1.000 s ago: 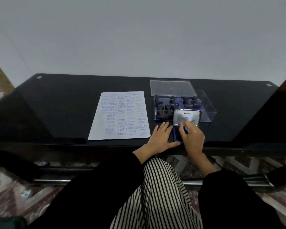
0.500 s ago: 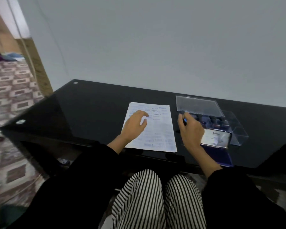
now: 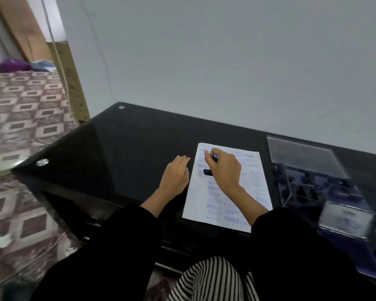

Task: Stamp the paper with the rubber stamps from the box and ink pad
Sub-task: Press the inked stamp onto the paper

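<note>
The rubber stamp is over the far-left part of the paper. Its dark base lies at the sheet's surface, and a blue top shows between the fingers. Motion blur prevents confirming whether the base is pressed fully down.

The right hand grips the stamp from above with fingers and thumb curled round its handle. The forearm crosses the sheet from the near-right corner.

The paper lies flat on the black glass table, near its front edge. Blue imprints cover much of the sheet; "FRAGILE" is legible near its front edge.

The left hand rests on the table just left of the paper, at the sheet's left edge. Its fingers are relaxed and hold nothing.

To the right of the paper stands a clear plastic box with dark stamps upright inside. The box lid stands open on the far side.

Right of the paper and nearer than the box lies the ink pad, with its metal cover raised.
</note>
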